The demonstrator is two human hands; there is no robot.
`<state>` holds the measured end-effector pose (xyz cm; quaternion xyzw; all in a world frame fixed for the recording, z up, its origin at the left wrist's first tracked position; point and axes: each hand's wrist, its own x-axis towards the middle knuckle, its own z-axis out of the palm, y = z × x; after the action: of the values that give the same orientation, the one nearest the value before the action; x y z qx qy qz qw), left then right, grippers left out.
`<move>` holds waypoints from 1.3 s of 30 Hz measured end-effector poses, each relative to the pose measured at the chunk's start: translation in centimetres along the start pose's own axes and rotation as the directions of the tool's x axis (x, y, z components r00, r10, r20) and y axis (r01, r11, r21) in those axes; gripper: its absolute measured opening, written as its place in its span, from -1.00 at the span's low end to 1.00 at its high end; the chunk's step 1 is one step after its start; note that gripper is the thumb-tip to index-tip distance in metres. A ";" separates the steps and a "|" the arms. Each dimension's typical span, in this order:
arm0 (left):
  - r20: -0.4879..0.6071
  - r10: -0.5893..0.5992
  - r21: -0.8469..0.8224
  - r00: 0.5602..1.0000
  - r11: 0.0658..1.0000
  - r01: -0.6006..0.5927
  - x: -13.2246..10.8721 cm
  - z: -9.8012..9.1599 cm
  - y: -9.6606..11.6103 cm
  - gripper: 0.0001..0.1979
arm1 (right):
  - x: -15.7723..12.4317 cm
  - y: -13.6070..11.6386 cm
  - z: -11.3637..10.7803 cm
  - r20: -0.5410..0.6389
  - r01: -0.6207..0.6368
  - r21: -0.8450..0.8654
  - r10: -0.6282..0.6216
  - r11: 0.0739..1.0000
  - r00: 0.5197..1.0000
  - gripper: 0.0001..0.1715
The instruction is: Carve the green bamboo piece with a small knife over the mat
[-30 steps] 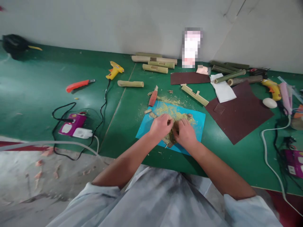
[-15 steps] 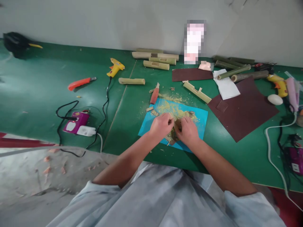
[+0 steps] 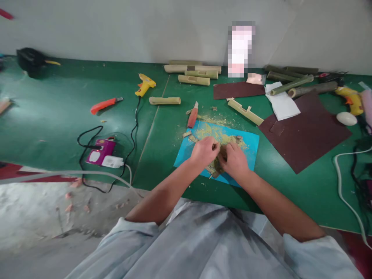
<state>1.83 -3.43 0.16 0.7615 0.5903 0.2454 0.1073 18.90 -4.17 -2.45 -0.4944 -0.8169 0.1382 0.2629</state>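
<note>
My left hand is closed, thumb against curled fingers, above a blue sheet strewn with pale shavings. Close beside it, my right hand is closed too. Between them is something small and brownish; the fingers hide most of it and I cannot make out its kind. Below the hands lies a heap of greenish-brown scraps. A carving knife with a reddish handle rests at the sheet's upper left edge, blade pointing away. Small bamboo chips lie nearby.
Notched bamboo tubes lie along the wall, another beyond the sheet. Left are a yellow glue gun, an orange utility knife and a purple power strip with cords. Right lie brown sheets and a white egg-shaped object.
The whole view has shifted slightly, so the bench things appear a little further right. Both hands stay closed together over the blue sheet, with little visible change in their grip.
</note>
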 end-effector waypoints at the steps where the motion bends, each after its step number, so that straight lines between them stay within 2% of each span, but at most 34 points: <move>1: 0.000 0.006 0.003 1.000 1.000 -0.006 -0.1 0.0 0.0 -0.78 | 0.0 0.0 0.0 0.000 -0.002 -0.001 0.002 1.000 1.000 -0.87; 5: -0.013 0.050 -0.010 0.999 0.999 -0.050 -0.6 -0.1 -0.2 -0.79 | 0.0 0.0 -0.1 0.001 0.006 0.010 -0.006 1.000 1.000 -0.87; 10: 0.020 0.037 -0.020 0.999 0.999 -0.036 -0.3 -0.1 0.0 -0.83 | 0.1 0.0 -0.1 -0.017 0.008 0.006 -0.007 1.000 1.000 -0.82; 15: 0.031 0.064 -0.023 0.997 0.998 -0.063 -0.4 -0.4 0.2 -0.78 | 0.0 0.1 0.1 -0.027 0.026 0.001 -0.026 1.000 0.999 -0.85; 20: 0.058 0.023 -0.040 0.998 0.999 -0.021 0.0 -0.5 0.5 -0.79 | 0.1 0.1 0.2 -0.038 0.017 0.020 -0.016 1.000 0.999 -0.81; 35: 0.043 0.026 -0.044 0.999 0.999 -0.024 0.0 -0.9 0.4 -0.78 | 0.1 0.1 0.1 -0.002 0.018 0.025 -0.018 1.000 1.000 -0.87; 39: 0.063 0.006 -0.054 0.998 0.999 -0.003 0.3 -0.8 0.5 -0.80 | 0.1 0.1 0.1 -0.016 0.013 0.015 -0.013 1.000 1.000 -0.82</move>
<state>1.87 -3.36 1.17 0.7669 0.5782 0.2373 0.1457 18.82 -4.01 -2.57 -0.4881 -0.8170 0.1389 0.2739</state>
